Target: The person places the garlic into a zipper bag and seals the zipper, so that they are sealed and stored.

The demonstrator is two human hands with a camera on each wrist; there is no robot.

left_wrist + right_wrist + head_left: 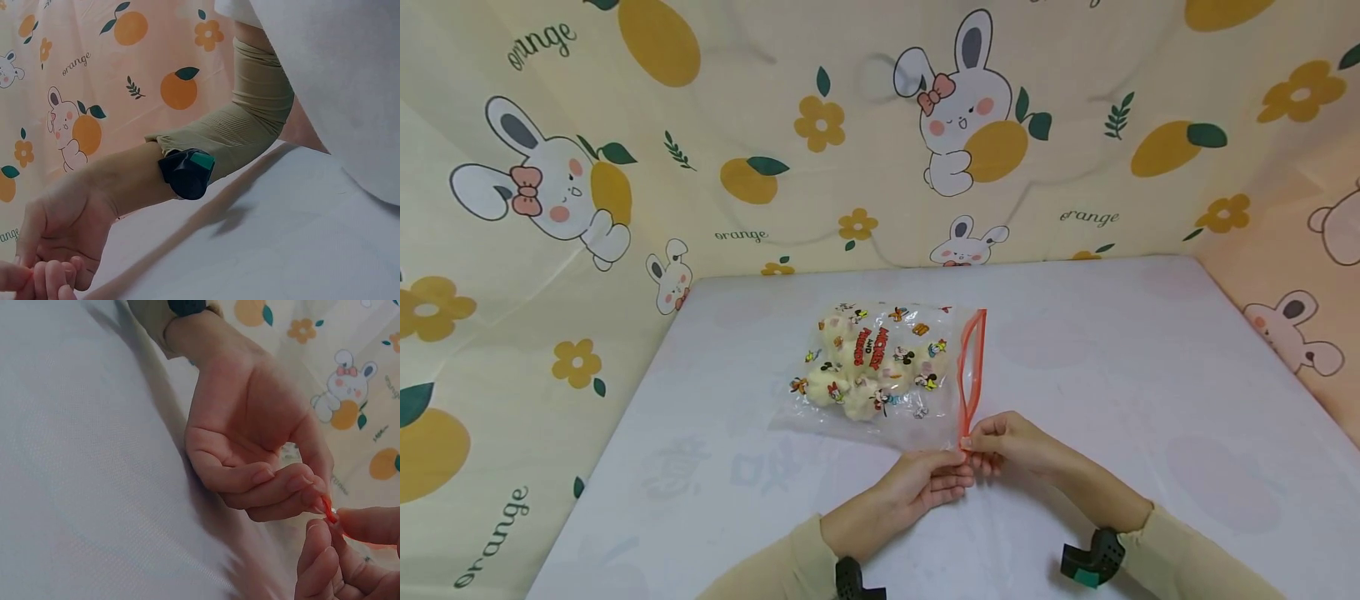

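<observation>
A clear plastic zip bag [917, 333] printed with small cartoon figures lies flat on the table. Several cream-coloured, rounded lumps [861, 398] show through it, their kind blurred by the plastic. Along its right end runs a red zip strip [978, 358], its two edges standing apart in a narrow loop. At the near end of that strip, my left hand [917, 490] pinches the red corner between thumb and fingers, as the right wrist view also shows. My right hand [1018, 446] pinches the strip at the same corner, its fingertips close against the left hand's.
A white-covered table [1112, 358] stretches out around the bag. Behind it and at both sides hangs a curtain [880, 100] with rabbits and oranges. Each wrist carries a black device [1093, 557] below a beige sleeve [1187, 554].
</observation>
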